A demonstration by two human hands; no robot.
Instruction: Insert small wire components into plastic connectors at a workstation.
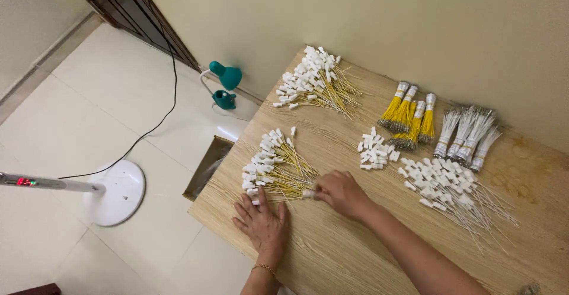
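Yellow wire (309, 193) w/ white plug pinched in right hand (342, 193) grip; left hand (264, 224) flat, open.

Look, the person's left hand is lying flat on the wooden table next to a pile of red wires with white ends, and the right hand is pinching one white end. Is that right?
Almost. The wires are yellow, not red, as the head view shows. The rest holds: the left hand lies flat on the wooden table beside that pile, and the right hand pinches one white end.
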